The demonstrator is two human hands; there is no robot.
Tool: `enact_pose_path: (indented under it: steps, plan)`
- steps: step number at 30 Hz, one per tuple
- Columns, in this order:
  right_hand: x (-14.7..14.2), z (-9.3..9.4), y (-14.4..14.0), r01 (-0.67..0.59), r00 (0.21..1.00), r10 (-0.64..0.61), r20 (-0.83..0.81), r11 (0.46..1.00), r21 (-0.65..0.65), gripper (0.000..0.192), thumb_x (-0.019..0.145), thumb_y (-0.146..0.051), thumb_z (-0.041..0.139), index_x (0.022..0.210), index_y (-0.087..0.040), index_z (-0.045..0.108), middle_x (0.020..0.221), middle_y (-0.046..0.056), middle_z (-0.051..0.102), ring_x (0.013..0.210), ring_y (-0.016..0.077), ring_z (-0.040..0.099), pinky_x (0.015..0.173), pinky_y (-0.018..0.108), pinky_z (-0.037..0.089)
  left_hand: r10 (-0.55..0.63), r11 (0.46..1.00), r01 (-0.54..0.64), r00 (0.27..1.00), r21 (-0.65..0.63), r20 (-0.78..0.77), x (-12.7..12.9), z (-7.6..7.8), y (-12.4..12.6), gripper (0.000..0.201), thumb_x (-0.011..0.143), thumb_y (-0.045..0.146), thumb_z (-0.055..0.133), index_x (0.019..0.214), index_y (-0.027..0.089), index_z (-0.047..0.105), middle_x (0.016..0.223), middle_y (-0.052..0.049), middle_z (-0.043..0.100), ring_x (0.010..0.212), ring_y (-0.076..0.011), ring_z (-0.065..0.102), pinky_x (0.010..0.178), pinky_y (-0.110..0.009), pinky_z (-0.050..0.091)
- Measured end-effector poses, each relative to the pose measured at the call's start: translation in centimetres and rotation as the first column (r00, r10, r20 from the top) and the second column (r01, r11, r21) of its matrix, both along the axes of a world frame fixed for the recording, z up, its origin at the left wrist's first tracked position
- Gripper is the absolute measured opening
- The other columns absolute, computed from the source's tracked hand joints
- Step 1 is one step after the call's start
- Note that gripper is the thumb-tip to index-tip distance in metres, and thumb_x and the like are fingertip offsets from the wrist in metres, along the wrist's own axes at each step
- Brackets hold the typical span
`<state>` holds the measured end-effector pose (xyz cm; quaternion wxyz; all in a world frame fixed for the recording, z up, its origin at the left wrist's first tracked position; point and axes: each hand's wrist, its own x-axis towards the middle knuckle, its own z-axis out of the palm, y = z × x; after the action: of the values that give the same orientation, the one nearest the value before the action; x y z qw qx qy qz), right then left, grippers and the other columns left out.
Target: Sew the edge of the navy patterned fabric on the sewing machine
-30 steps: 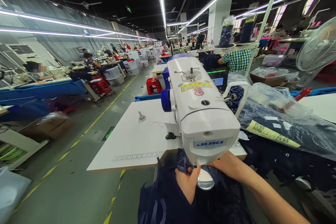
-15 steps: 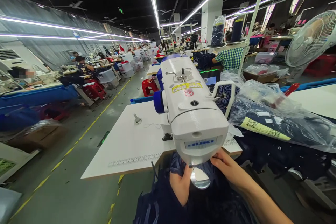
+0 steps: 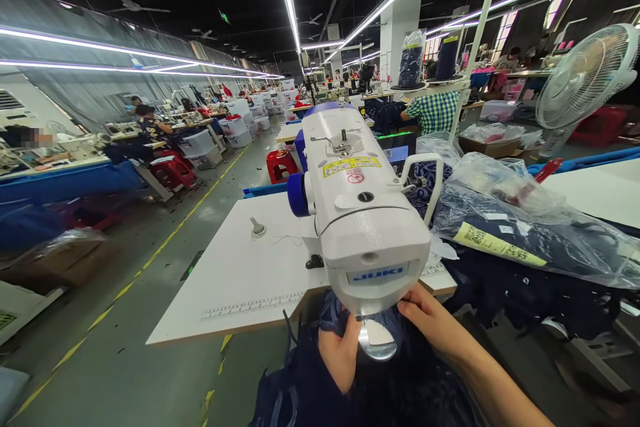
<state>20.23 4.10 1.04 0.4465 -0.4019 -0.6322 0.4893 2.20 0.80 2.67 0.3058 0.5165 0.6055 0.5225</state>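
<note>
A white sewing machine [image 3: 363, 213] stands on a white table [image 3: 240, 273] right in front of me. Dark navy fabric [image 3: 320, 380] lies under the machine head and hangs down toward me. My left hand [image 3: 340, 353] grips a bunch of this fabric just left of the needle area. My right hand [image 3: 433, 327] presses on the fabric just right of it, fingers bent, forearm reaching in from the lower right. The needle and presser foot are hidden behind the machine head and a small round lens [image 3: 377, 343].
Navy garments in a clear plastic bag [image 3: 525, 233] are piled on the right. A white fan [image 3: 585, 80] stands at the far right. An aisle with a yellow floor line [image 3: 165, 247] runs on the left, past other workers at their tables. A person in a checked shirt [image 3: 435, 113] sits behind the machine.
The view has shifted slightly, so the machine sits a little further left. Both hands stay on the navy fabric under the machine head, the right one having edged up closer to it.
</note>
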Motion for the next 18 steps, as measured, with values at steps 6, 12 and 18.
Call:
enact_pose_path:
  steps: [6,12,18]
  plan:
    - [0.13,0.58,-0.18,0.019,1.000,-0.021,-0.012,0.993,-0.115,0.014,0.083,-0.020,0.048,0.094,-0.022,0.056,0.081,0.000,0.059,0.080,0.0183,0.055,0.079,0.032,0.045,0.053,0.999,-0.053,0.999,-0.009,0.012,0.21,0.03,-0.15,0.026,0.078,0.041,0.056,0.090,0.019,0.061,0.089,-0.008,0.067,0.094,-0.0255,0.059,0.091,-0.042,0.040]
    - [0.03,0.40,-0.12,0.014,0.999,-0.017,-0.035,0.994,-0.109,0.012,0.081,-0.020,0.049,0.091,-0.022,0.055,0.078,-0.001,0.058,0.078,0.0185,0.054,0.079,0.033,0.044,0.037,0.999,-0.037,0.999,-0.020,0.001,0.07,0.32,-0.16,0.020,0.079,0.037,0.054,0.090,0.021,0.061,0.091,-0.006,0.068,0.094,-0.0245,0.060,0.088,-0.040,0.042]
    - [-0.05,0.16,0.15,-0.026,0.999,0.023,-0.029,0.996,-0.084,0.009,0.082,-0.017,0.047,0.088,-0.022,0.050,0.076,-0.002,0.053,0.075,0.0169,0.050,0.075,0.030,0.043,0.045,0.999,-0.045,0.999,0.009,0.019,-0.01,-0.06,0.04,0.018,0.078,0.033,0.057,0.090,0.021,0.062,0.089,-0.005,0.069,0.091,-0.0233,0.061,0.089,-0.038,0.042]
